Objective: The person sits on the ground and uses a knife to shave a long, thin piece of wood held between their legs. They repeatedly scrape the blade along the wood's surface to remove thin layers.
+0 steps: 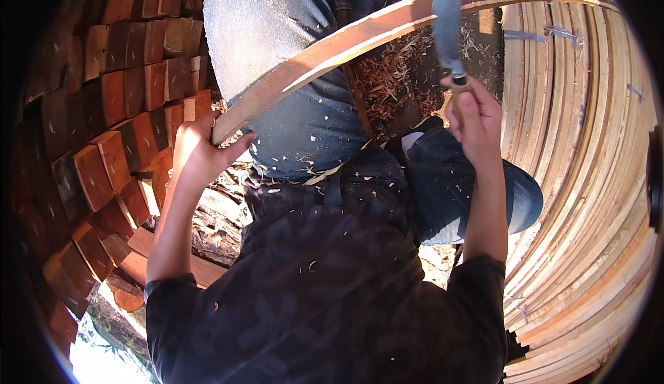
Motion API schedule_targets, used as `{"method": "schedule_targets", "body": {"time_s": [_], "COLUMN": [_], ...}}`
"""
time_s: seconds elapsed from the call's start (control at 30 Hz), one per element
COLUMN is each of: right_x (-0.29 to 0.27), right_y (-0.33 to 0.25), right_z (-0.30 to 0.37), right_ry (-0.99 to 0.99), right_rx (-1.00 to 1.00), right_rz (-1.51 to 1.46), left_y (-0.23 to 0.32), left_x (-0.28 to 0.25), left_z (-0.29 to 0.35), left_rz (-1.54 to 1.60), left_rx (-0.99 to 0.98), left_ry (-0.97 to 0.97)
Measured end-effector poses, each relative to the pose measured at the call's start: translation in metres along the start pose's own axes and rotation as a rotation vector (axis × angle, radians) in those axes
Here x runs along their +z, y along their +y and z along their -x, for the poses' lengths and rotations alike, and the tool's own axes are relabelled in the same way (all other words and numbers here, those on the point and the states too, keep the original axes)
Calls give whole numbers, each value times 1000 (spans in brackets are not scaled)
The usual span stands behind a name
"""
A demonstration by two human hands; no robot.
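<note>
A long wooden strip [373, 33], reddish-brown with a paler edge, lies across my raised knee and reaches toward the far right. My left hand [199, 150] grips its near end, thumb and fingers wrapped round the wood. In my right hand [476, 118] is a broad-bladed knife [448, 24], held by its light handle with the blade pointing up and away. The blade crosses in front of the strip; whether its edge touches the wood I cannot tell.
Stacked wooden blocks [114, 100] rise on the left. Long pale planks [553, 156] are piled on the right, some with bluish marks. Wood shavings [394, 87] litter the ground between my legs, and bits cling to my jeans [304, 135] and dark shirt.
</note>
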State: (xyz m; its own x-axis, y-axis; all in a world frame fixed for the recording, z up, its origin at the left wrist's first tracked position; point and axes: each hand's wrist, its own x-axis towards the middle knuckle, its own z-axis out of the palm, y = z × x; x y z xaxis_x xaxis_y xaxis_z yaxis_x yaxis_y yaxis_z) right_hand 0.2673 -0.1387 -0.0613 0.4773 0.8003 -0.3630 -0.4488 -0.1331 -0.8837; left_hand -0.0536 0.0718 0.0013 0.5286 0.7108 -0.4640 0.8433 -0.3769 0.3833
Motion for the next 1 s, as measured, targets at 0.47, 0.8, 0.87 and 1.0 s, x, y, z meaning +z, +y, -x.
{"method": "schedule_targets", "body": {"time_s": [0.47, 0.8, 0.87, 1.0], "right_x": [6, 9, 9, 11], "right_y": [-1, 11, 19, 4], "right_z": [-1, 17, 14, 9], "right_ry": [-149, -436, -398, 50], "right_rx": [63, -95, -268, -32], "right_rz": [-82, 434, 460, -57], "left_y": [-5, -5, -3, 1], "left_x": [-1, 0, -2, -6], "left_z": [3, 3, 8, 2], "left_rz": [37, 49, 31, 64], "left_rx": [-30, -28, -35, -98], "left_ry": [-35, -8, -35, -73]}}
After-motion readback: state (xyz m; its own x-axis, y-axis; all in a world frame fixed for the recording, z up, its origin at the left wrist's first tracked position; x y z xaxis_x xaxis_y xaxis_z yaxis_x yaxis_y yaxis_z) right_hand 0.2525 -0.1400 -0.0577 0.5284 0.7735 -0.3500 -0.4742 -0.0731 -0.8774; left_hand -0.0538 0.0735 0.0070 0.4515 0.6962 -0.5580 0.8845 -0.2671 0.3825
